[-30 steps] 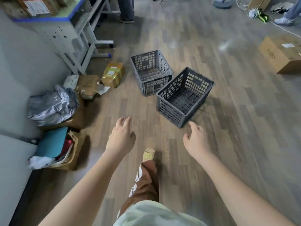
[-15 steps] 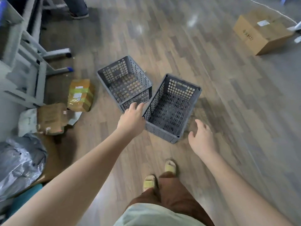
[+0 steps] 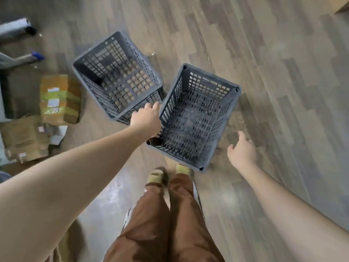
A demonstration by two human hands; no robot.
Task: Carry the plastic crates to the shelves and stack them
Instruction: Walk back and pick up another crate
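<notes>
From my head camera I look straight down at a wood-plank floor (image 3: 264,72) with two grey plastic crates on it. The near crate (image 3: 196,118) sits just ahead of my feet, toward one o'clock, upright and empty, its mesh bottom showing. The far crate (image 3: 117,76) lies at eleven o'clock from it, also upright and empty, its near corner just beside the near crate's left wall; I cannot tell whether they touch.

My left hand (image 3: 146,118) reaches out over the gap between the two crates, at the left rim of the near crate. Its fingers (image 3: 151,106) point forward, fairly straight and grasping nothing; whether they touch either rim I cannot tell. My right hand (image 3: 241,152) hovers at three o'clock of the near crate, just beside its right wall, fingers loosely spread and released, holding nothing.

Below, my brown trousers (image 3: 170,224) and two yellowish slippers (image 3: 170,173) stand at six o'clock of the near crate, toes close to its front corner.

At nine o'clock a taped parcel (image 3: 58,99) lies on the floor, with a flattened carton (image 3: 24,138) near it toward seven o'clock. Metal frame legs (image 3: 18,29) show at ten o'clock, blurred.
</notes>
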